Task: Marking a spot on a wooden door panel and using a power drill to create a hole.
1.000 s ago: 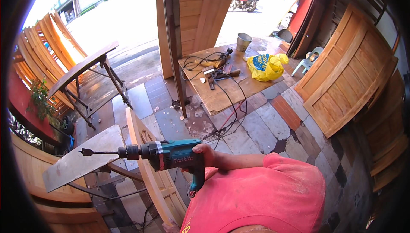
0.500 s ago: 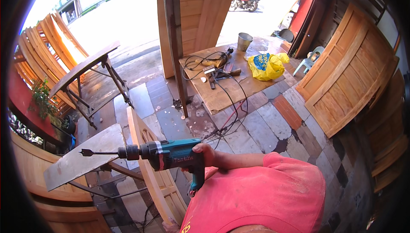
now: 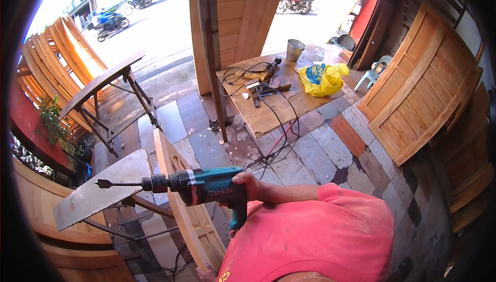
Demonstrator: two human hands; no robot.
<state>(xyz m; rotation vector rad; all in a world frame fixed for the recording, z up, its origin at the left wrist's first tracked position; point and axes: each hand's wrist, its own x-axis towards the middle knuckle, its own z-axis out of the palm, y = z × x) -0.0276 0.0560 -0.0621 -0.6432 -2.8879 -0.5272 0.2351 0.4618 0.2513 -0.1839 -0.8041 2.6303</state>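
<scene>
My right hand [image 3: 244,188] is wrapped round the grip of a teal and black drill [image 3: 212,177], held level with its long spade bit [image 3: 120,184] pointing left. Beneath the drill a pale panelled wooden door [image 3: 199,235] stands on its edge, beside a grey board [image 3: 98,189] on a metal frame. My left hand [image 3: 205,272] shows only slightly at the lower edge, on the door, partly hidden behind my pink shirt; its fingers are mostly out of sight.
Ahead, a worktable [image 3: 263,116] holds cabled tools, a metal bucket [image 3: 295,49] and a yellow bag [image 3: 323,79], beside an upright post [image 3: 217,101]. Wooden doors [image 3: 418,91] lean at right. A trestle table [image 3: 98,88] stands left; motorbikes [image 3: 111,22] are on the street beyond.
Motorbikes with riders have come into view on the street at the upper left, and the vehicles at the top right have shifted. My hands and the drill look practically still.
</scene>
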